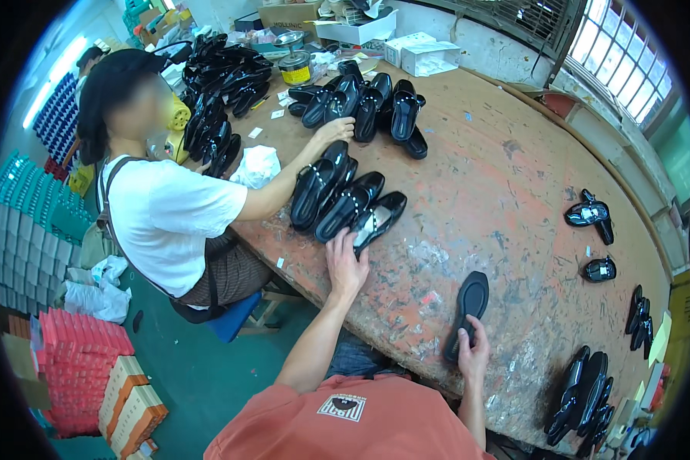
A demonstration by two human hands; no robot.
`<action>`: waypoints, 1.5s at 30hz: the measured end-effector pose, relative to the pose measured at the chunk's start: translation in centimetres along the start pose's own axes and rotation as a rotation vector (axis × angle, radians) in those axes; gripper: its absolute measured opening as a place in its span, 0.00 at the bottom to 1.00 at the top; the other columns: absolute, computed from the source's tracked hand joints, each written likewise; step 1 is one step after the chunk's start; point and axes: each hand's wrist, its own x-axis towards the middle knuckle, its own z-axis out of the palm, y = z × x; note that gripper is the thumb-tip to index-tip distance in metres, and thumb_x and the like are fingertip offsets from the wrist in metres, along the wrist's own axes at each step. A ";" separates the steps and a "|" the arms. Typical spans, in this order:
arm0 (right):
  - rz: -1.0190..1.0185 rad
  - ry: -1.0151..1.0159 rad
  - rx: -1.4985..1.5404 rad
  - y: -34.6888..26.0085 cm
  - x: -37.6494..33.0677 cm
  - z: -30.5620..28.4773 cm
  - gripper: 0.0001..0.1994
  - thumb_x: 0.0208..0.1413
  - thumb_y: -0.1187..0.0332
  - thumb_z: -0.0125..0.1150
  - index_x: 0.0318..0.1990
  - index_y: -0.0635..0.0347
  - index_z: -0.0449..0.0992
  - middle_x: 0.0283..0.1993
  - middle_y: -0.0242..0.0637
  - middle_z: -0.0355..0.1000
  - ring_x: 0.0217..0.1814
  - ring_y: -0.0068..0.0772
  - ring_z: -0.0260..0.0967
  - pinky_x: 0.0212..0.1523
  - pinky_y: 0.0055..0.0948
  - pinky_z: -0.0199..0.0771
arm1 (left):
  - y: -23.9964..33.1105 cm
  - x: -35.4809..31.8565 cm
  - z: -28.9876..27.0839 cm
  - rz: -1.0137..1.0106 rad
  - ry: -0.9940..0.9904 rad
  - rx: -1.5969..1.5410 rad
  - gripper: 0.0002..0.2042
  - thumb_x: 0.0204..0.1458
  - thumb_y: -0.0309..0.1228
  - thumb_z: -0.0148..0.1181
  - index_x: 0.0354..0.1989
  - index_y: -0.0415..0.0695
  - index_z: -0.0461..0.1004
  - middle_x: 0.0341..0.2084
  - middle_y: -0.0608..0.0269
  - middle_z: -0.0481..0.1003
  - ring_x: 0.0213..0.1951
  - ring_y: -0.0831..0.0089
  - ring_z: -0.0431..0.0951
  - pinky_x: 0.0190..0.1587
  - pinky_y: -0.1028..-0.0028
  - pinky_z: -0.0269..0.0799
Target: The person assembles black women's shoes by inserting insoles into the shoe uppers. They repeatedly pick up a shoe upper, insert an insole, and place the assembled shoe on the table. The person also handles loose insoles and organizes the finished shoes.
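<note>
1. Stacks of red and brown shoe boxes [84, 368] stand on the green floor at far left, off the bench where they are out of the way
2. A co-worker in a white shirt [169, 215] sits at the worn workbench [514, 192], one hand [336, 130] resting on a black shoe in the rows laid side by side within reach
3. The person's left hand [346, 264] reaches forward, fingers spread and released over the heel of the nearest black shoe [377, 220], which lies at the end of a short row; it touches rather than grips, as far as the view tells
4. The right hand [474, 353] pinches the near end of a black insole [468, 310], fingers curled on its edge; the insole lies flat on the bench near the front edge, pointing away
5. More black shoes [590, 215] lie scattered at the bench's right side, and a heap [583, 395] sits at the lower right corner
</note>
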 end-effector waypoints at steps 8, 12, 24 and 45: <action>-0.206 0.038 -0.337 -0.7 -2.1 2.2 0.30 0.62 0.74 0.67 0.73 0.52 0.72 0.35 0.39 0.75 0.33 0.33 0.69 0.38 0.34 0.73 | 1.1 -4.7 -2.4 0.082 -0.089 -0.002 0.25 0.56 0.34 0.72 0.62 0.41 0.77 0.74 0.43 0.61 0.72 0.38 0.62 0.72 0.46 0.61; -0.242 0.047 -0.272 -0.2 -1.2 2.8 0.25 0.63 0.75 0.67 0.68 0.53 0.76 0.28 0.33 0.70 0.26 0.25 0.64 0.29 0.32 0.68 | 0.7 -4.3 -2.7 -0.059 -0.092 -0.181 0.10 0.57 0.30 0.70 0.46 0.45 0.82 0.64 0.48 0.70 0.59 0.47 0.75 0.62 0.52 0.71; -0.413 -0.072 0.068 -3.5 7.9 12.0 0.18 0.66 0.68 0.69 0.62 0.55 0.80 0.38 0.33 0.76 0.34 0.27 0.73 0.35 0.30 0.75 | -0.1 -4.1 -2.9 0.059 -0.019 -0.205 0.10 0.49 0.33 0.76 0.34 0.45 0.79 0.56 0.52 0.75 0.55 0.51 0.77 0.55 0.55 0.71; -0.582 -0.119 -0.873 -6.0 7.5 16.5 0.32 0.57 0.53 0.70 0.67 0.54 0.73 0.49 0.48 0.70 0.51 0.56 0.69 0.55 0.56 0.67 | 1.1 -1.9 -5.0 -0.038 -0.366 -0.028 0.10 0.49 0.35 0.70 0.37 0.51 0.76 0.64 0.52 0.70 0.62 0.49 0.71 0.62 0.46 0.62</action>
